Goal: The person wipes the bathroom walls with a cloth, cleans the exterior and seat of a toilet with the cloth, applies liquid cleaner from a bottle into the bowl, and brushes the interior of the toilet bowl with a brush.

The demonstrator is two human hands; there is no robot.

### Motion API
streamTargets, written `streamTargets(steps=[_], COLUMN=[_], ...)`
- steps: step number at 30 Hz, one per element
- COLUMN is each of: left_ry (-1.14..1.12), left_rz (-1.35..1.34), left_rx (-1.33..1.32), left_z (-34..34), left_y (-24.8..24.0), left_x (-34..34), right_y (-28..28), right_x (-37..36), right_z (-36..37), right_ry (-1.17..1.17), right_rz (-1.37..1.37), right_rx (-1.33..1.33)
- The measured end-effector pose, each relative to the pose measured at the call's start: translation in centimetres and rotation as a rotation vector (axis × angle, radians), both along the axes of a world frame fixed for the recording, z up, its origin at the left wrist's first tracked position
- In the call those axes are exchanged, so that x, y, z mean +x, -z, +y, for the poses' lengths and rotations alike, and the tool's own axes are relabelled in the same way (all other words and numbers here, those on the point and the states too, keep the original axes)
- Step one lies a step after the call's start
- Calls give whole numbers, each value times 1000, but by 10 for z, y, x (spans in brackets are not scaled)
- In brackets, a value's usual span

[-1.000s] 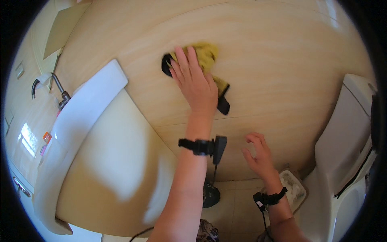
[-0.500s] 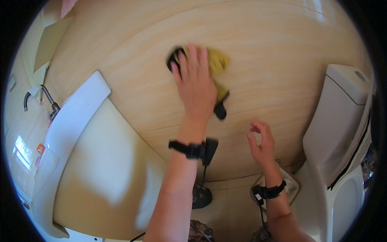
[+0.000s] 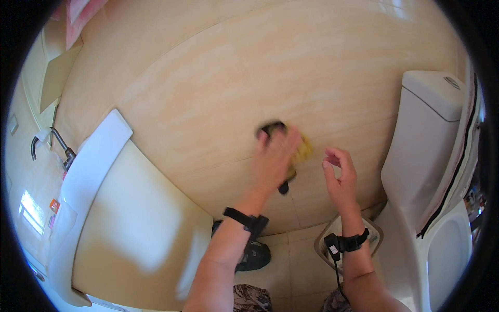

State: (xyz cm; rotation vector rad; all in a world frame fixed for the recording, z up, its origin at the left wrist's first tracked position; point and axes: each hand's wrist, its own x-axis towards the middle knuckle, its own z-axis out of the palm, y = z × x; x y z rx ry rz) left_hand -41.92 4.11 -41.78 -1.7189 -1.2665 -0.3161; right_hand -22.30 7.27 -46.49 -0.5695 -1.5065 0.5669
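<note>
My left hand [image 3: 275, 161] presses a crumpled yellow-and-black cloth [image 3: 304, 151] against the beige tiled wall [image 3: 202, 104]. Its fingers are blurred, and most of the cloth lies hidden under the palm. To the right, my right hand [image 3: 343, 177] hovers apart from the wall with nothing in it. The fingers there curl loosely, with a gap between thumb and forefinger. Each wrist wears a black strap with a small black device.
A white washbasin [image 3: 96, 166] with a metal tap [image 3: 67, 151] is on the left, over a cream panel [image 3: 140, 223]. On the right stands a white toilet [image 3: 416, 151]. Below my right hand is a lined waste bin [image 3: 322, 239]. A dark shoe [image 3: 254, 256] rests on the floor.
My left hand has slid the cloth down the wall and to the right, closer to my right hand. The right hand keeps nearly the same pose.
</note>
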Motion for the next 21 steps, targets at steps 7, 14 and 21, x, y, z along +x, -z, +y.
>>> streamTargets(steps=[7,14,21], left_ry=[-97,225,-160], left_rz=[-289,-1,12], left_rx=[393,-75,-60], left_z=[47,35,1], left_y=[-144,30,-74], left_x=[55,51,-1], right_y=[16,17,16], right_x=[-1,0,27], right_z=[11,14,24], right_ry=[-2,47,-45], right_rz=[29,165,437], right_rx=[-1,-156,-254])
